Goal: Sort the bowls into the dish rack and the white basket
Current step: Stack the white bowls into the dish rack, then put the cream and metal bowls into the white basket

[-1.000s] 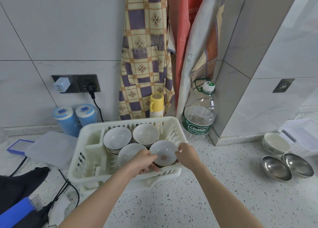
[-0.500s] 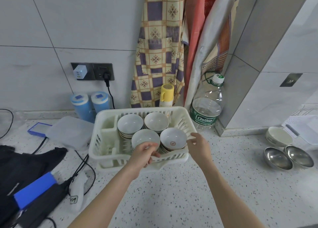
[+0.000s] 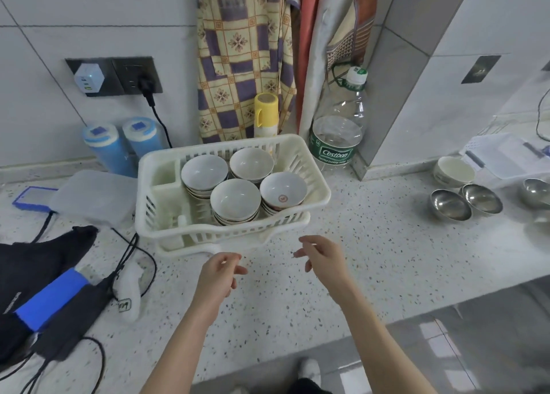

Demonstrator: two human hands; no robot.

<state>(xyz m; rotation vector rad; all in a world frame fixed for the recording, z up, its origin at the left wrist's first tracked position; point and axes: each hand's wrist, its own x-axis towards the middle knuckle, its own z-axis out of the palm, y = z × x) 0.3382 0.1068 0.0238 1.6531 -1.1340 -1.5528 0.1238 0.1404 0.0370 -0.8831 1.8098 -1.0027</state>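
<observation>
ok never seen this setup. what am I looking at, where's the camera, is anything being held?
No machine here: a person works bare-handed, and the single wide-angle camera sits on their head, looking forward and down. The left hand and right hand hover above the speckled counter, both empty, fingers loosely curled, just short of the white dish rack. The rack holds four stacks of white ceramic bowls. To the right lie steel bowls and one cream bowl, not yet sorted. A water bottle stands by the wall; a dark bag and cables lie on the left.
</observation>
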